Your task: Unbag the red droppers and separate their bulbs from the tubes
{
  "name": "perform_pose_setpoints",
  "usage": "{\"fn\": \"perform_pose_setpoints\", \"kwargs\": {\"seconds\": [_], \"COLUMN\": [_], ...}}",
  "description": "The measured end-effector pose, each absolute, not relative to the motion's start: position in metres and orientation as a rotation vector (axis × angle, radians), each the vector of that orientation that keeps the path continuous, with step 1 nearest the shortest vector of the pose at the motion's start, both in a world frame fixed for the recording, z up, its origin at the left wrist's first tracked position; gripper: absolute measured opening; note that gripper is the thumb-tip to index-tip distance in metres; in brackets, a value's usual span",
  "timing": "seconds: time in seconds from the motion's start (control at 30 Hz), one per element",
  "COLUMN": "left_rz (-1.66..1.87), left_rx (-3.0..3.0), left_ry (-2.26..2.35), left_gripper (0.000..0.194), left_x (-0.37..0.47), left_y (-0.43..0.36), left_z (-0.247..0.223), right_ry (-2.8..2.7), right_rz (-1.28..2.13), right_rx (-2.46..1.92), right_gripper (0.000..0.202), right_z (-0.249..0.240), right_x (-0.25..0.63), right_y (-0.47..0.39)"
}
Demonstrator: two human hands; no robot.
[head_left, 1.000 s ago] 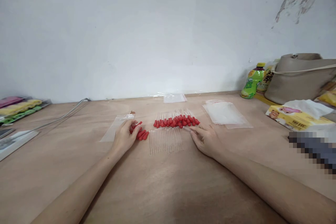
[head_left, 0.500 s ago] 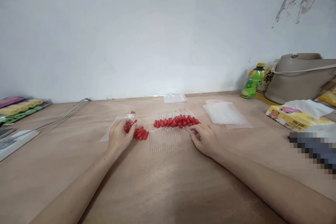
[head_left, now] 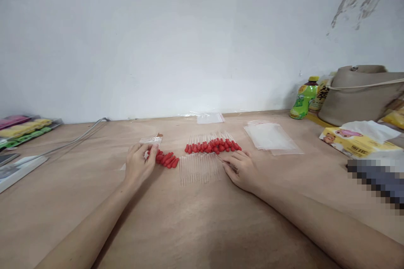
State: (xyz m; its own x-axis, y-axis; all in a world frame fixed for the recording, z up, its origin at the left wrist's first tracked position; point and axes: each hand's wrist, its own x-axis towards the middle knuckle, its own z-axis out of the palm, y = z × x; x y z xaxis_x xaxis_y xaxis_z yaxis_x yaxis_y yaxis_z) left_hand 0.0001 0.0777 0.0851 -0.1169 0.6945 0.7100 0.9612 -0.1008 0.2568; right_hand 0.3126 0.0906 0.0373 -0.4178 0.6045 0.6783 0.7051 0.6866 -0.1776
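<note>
Several red bulbs lie in a loose row on the table, at the right side of my left hand. That hand has its thumb and fingers curled together beside them; what they hold, if anything, is too small to tell. My right hand pinches thin clear tubes at the right end of a row of clear tubes. Behind that row lie clear droppers with red bulbs, bulbs toward me. A clear bag lies partly under my left hand.
Clear bags lie at the right, another bag by the wall. Farther right are a green bottle, a grey bag and a tissue box. A cable and coloured packs are at the left.
My left hand has moved slightly left, and the red bulb that stuck up from its fingertips no longer shows there. My right hand has shifted slightly left and down.
</note>
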Motion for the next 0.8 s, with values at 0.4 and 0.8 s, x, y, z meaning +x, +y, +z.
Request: {"fn": "perform_pose_setpoints", "kwargs": {"seconds": [0.4,0.8], "left_rz": [-0.627,-0.521], "left_rx": [-2.222,-2.266], "left_ry": [-1.546,-1.594], "left_gripper": [0.018,0.022], "left_x": [0.061,0.082], "left_y": [0.091,0.123], "left_z": [0.096,0.090], "right_ry": [-2.315,-2.336], "right_rz": [-0.140,-0.087], "right_rx": [-0.950,-0.946], "right_gripper": [0.040,0.049], "right_z": [0.051,0.053], "right_x": [0.306,0.308], "right_y": [0.083,0.084]}}
